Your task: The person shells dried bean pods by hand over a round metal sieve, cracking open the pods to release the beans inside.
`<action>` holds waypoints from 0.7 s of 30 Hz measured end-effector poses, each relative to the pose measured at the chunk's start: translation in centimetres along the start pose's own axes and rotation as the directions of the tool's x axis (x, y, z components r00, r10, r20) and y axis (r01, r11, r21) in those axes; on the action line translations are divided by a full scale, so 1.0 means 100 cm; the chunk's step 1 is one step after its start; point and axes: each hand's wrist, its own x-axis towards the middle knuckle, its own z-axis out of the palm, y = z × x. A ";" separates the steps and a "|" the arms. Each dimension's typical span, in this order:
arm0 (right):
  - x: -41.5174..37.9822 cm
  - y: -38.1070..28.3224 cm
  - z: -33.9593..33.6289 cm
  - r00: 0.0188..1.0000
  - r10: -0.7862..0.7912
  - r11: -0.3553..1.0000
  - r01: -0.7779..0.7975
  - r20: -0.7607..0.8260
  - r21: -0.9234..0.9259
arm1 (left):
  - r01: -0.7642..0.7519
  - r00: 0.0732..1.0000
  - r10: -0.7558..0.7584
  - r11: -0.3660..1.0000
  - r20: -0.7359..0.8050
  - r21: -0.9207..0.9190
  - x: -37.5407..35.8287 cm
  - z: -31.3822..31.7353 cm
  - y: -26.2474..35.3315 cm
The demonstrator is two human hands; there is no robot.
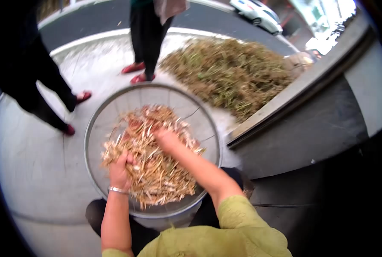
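A wide round sieve (88, 141) with a pale metal-looking rim lies in front of my knees. Dry, straw-coloured pods or husks (156, 180) are heaped in it, with reddish bits among them near the far side. On the left of the heap, my left hand (120, 173), with a bangle (117, 189) on the wrist, is closed around some of the dry pods. My right hand (166, 139) reaches into the upper middle of the heap, slightly blurred. Its fingers are curled downward, and what they hold is hidden.
Beyond the sieve, a large pile of dried green-brown plants (229, 73) lies on the pavement. A grey ledge or wall (302, 124) runs along the right. Two people in dark trousers (148, 38) and red shoes stand ahead and left. A white car (257, 15) is on the road.
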 end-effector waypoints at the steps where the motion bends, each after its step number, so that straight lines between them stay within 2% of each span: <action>1: -0.004 0.000 -0.007 1.000 0.010 0.999 -0.011 0.004 0.032 | 0.018 1.000 -0.017 0.999 0.008 -0.037 0.002 0.001 0.002; 3: -0.023 -0.004 -0.028 0.993 0.007 0.971 0.022 -0.120 0.237 | 0.020 0.999 -0.019 0.999 0.041 -0.037 0.005 -0.008 -0.002; 5: -0.039 -0.011 -0.053 0.989 0.121 0.934 -0.082 -0.090 0.348 | 0.040 0.998 -0.038 0.998 0.047 -0.044 0.006 -0.005 -0.004; 6: -0.045 -0.006 -0.058 0.989 0.125 0.935 -0.089 -0.081 0.344 | 0.027 1.000 -0.027 1.000 0.015 0.005 0.004 0.000 -0.004; 7: -0.050 -0.004 -0.059 0.985 0.140 0.888 -0.080 -0.100 0.453 | 0.020 0.999 -0.018 0.998 -0.033 0.056 0.000 0.000 -0.005; 8: -0.056 -0.005 -0.054 0.984 0.149 0.819 -0.067 -0.098 0.569 | -0.016 0.999 0.014 0.999 0.030 0.052 0.002 -0.006 -0.010; 9: -0.058 0.000 -0.041 0.978 0.200 0.713 -0.108 -0.054 0.693 | 0.006 0.999 -0.001 0.992 -0.036 0.124 0.000 -0.003 -0.011; 10: -0.066 -0.011 -0.051 0.942 0.292 0.328 -0.262 0.167 0.908 | 0.039 0.993 -0.015 0.979 -0.120 0.200 -0.002 0.002 -0.015; 11: -0.069 -0.016 -0.052 0.944 0.273 0.240 -0.252 0.183 0.938 | 0.020 0.995 0.002 0.978 -0.102 0.207 0.000 -0.004 -0.022; 12: -0.071 -0.022 -0.060 0.930 0.252 0.165 -0.313 0.267 0.935 | 0.003 0.998 0.013 0.968 -0.064 0.250 0.001 -0.007 -0.025; 14: -0.075 -0.033 -0.066 0.919 0.185 0.068 -0.366 0.349 0.928 | -0.033 0.999 0.033 0.973 0.005 0.227 -0.002 0.005 -0.021; 15: -0.075 -0.035 -0.069 0.928 0.124 0.067 -0.362 0.352 0.930 | -0.019 0.998 0.032 0.970 -0.053 0.241 -0.003 0.005 -0.026; 17: -0.073 -0.041 -0.074 0.934 0.068 0.044 -0.354 0.351 0.934 | 0.049 0.999 -0.045 0.964 -0.021 0.262 0.000 0.001 -0.029; 21: -0.072 -0.053 -0.068 0.949 0.057 0.085 -0.315 0.311 0.945 | 0.012 1.000 -0.003 0.951 -0.031 0.310 0.002 0.006 -0.037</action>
